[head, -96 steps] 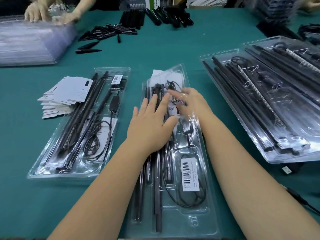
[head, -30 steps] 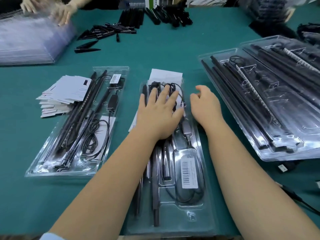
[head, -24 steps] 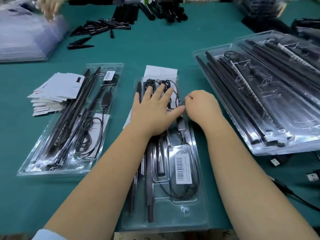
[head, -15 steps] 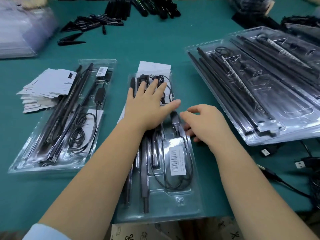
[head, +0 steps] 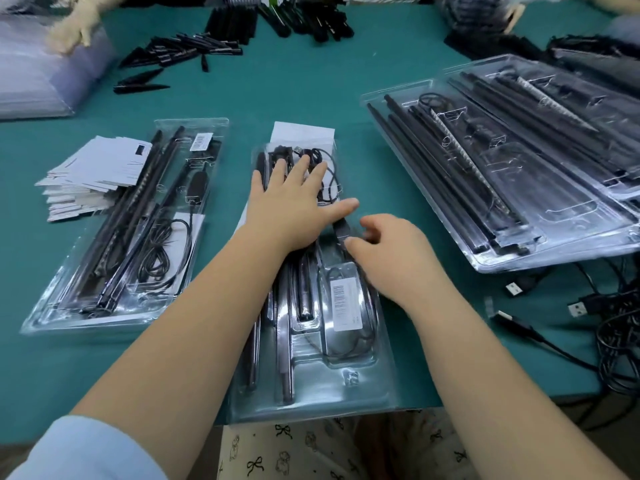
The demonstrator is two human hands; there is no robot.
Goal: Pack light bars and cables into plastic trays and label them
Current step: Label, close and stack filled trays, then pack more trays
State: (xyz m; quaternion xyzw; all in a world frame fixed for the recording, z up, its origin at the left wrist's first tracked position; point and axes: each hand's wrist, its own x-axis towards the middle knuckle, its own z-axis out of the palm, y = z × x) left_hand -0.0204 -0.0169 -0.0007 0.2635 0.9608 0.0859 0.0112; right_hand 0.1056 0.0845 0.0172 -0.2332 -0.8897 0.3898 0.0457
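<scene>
Left hand (head: 291, 206) lies flat, fingers spread, on the middle tray (head: 311, 393) at the near edge of the table (head: 311, 98), likely pinning the cover down. Right hand (head: 391, 258), fingers curled, works the tray's right rim, probably snapping it closed; whether it pinches anything, I cannot tell. Bars (head: 284, 358) and cable (head: 349, 355) sit inside, label (head: 343, 303) on.

Clear tray (head: 360, 396) flat on table, holding black light bars (head: 284, 358), coiled cable (head: 349, 351).

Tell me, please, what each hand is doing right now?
Left hand: open, pressing flat on the middle tray.
Right hand: fingers curled at the tray's right edge; a grip cannot be told.
</scene>
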